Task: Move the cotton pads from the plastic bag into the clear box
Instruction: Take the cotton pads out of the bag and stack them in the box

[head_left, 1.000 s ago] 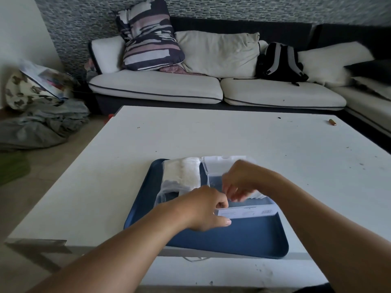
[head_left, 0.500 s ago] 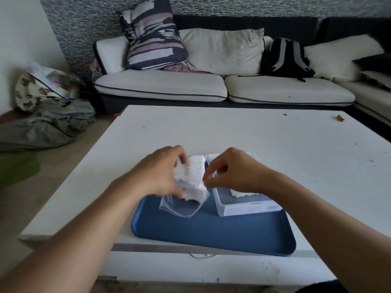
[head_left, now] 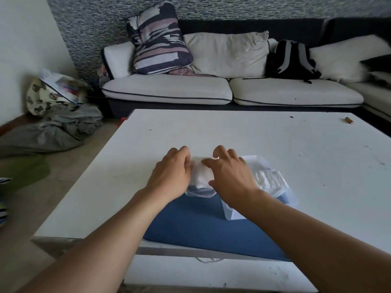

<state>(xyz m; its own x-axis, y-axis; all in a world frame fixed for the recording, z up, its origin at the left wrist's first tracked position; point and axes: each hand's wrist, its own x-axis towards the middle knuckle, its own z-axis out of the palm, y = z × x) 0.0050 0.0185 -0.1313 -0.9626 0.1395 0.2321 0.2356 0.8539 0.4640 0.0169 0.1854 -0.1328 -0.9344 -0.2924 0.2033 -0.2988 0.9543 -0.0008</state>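
Plastic bag (head_left: 200,188) mostly behind hands (head_left: 203,176)

White sofa (head_left: 211,89) behind table (head_left: 232,132)

Both hands (head_left: 171,176) now on the plastic bag (head_left: 201,176), seemingly raised, cotton pads (head_left: 270,181) in clear box (head_left: 289,197)

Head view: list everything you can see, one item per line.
table: one, white, centre
tray: one, blue, near table edge
plastic bag: one, clear, over the tray, between both hands
cotton pads: a stack, white, in the box
clear box: one, on the tray's right
small cylinder: one, orange-brown, far right of table
sofa: one, white and dark, behind table
backpack: one, black and grey, on sofa
left hand: on the bag
right hand: on the bag
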